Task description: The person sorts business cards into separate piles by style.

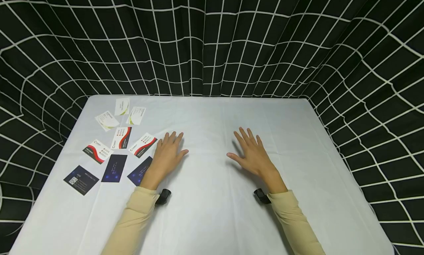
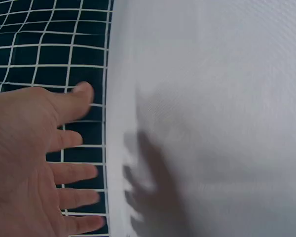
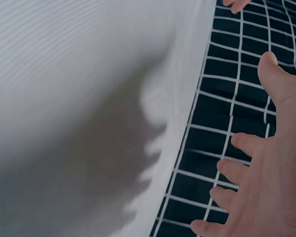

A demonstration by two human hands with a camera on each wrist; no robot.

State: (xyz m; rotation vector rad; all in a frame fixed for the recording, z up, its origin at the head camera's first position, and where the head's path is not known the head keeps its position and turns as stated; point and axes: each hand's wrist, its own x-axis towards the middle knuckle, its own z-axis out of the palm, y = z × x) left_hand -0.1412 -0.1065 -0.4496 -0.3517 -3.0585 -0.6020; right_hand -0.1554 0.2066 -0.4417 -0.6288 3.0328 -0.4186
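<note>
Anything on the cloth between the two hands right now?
No. In the head view, only bare white tablecloth lies between the left hand and right hand.

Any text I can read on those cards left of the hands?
No text is legible.
White cards: green swoosh, print too small.
Red-and-black cards: a logo, lines blurred.
Dark blue cards: print too small.
Leftmost dark card: a QR-like square, unreadable.
</note>
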